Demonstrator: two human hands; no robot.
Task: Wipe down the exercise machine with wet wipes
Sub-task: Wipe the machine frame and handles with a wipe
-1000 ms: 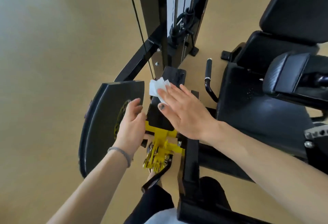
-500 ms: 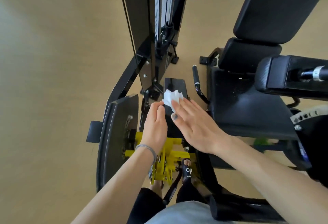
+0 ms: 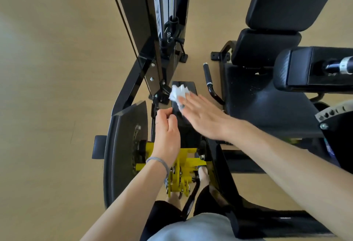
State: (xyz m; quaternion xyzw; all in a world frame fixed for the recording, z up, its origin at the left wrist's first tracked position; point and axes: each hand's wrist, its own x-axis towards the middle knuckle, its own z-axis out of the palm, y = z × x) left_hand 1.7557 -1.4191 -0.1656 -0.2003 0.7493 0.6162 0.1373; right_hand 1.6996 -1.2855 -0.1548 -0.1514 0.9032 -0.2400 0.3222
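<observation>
Your right hand (image 3: 202,116), fingers flat, presses the wipe (image 3: 178,93) on the frame (image 3: 189,88); left hand (image 3: 167,132) curls empty nearby. The wipe could snag on the bolts.

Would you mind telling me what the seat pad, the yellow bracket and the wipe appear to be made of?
Seat pad: likely black vinyl over foam, with a soft sheen and rounded edges. Yellow bracket: probably painted steel, flat plates joined by bolts. Wipe: thin white nonwoven sheet, crumpled under the right hand.
</observation>
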